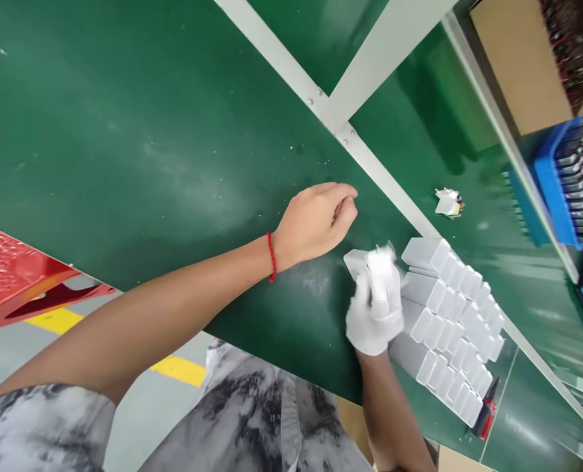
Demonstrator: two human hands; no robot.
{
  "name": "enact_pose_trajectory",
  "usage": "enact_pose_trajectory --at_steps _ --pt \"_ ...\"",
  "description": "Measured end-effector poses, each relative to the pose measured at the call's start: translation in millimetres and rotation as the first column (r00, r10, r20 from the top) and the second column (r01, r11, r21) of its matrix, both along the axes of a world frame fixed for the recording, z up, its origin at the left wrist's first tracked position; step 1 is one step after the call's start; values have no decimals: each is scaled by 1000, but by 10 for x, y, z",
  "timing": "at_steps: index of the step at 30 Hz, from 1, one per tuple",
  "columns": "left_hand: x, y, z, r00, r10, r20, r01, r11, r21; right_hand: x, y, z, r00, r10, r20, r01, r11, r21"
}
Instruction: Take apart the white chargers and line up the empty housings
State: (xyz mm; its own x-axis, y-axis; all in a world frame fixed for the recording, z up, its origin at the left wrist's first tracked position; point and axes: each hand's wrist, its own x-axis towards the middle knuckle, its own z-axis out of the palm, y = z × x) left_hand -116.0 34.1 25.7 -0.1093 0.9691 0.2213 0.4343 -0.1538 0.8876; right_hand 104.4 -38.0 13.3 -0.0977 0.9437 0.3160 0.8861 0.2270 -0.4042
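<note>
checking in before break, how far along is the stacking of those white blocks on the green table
Done: several rows of white blocks already lie packed side by side on the green table. In hand: the gloved right hand grips one more white piece at the stack's edge; the bare left hand rests curled beside it. Left: one loose piece lies apart; the blue trays hold more parts.

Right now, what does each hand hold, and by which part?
The gloved right hand grips a small white block around its near end. The bare left hand is curled; nothing visible in it.
</note>
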Motion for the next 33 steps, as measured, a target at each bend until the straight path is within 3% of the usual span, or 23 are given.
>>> enact_pose_trajectory --at_steps 4,7,9,11,13,15,17,19,22,25,28,29,31,33 --pt "16 0 -31 995 -15 -98 18 1000 26 -10 23 15 979 62 196 -91 986 142" --pt "20 0 -52 994 -42 -104 44 999 15 -27 40 34 981 -25 191 -8 986 168" --pt "22 1 -63 991 -59 -118 60 998 13 -49 48 19 985 -74 153 47 984 174" --pt "27 1 -71 987 -63 -147 68 997 25 -81 57 21 998 -17 65 10 994 113" --pt "30 1 -73 985 -69 -158 75 997 34 -122 68 81 984 -22 -177 30 999 43" --pt "32 3 -69 988 -79 -136 83 996 26 -175 87 201 864 -88 -495 77 996 -44" --pt "30 3 -63 991 -82 -105 85 996 17 -232 120 348 681 -165 -714 59 983 -172" --pt "27 2 -58 993 -80 -88 81 997 15 -281 164 478 570 -238 -787 -27 951 -307" --pt "22 -3 -50 992 -83 -99 84 996 8 -320 217 588 520 -321 -792 -84 903 -422" --pt "10 -14 -26 993 -88 -77 88 996 -2 -311 206 588 607 -272 -746 -59 922 -383" --pt "3 -38 19 961 -201 188 211 977 -32 -250 140 502 777 -182 -603 47 971 -233" --pt "5 -48 35 903 -267 338 303 951 -56 -219 118 461 837 -133 -530 60 987 -152" --pt "18 -68 62 709 -351 612 501 861 -88 -157 91 377 935 18 -355 -2 999 45" --pt "39 -83 78 543 -360 759 621 780 -74 -111 95 319 975 153 -160 -115 967 226"
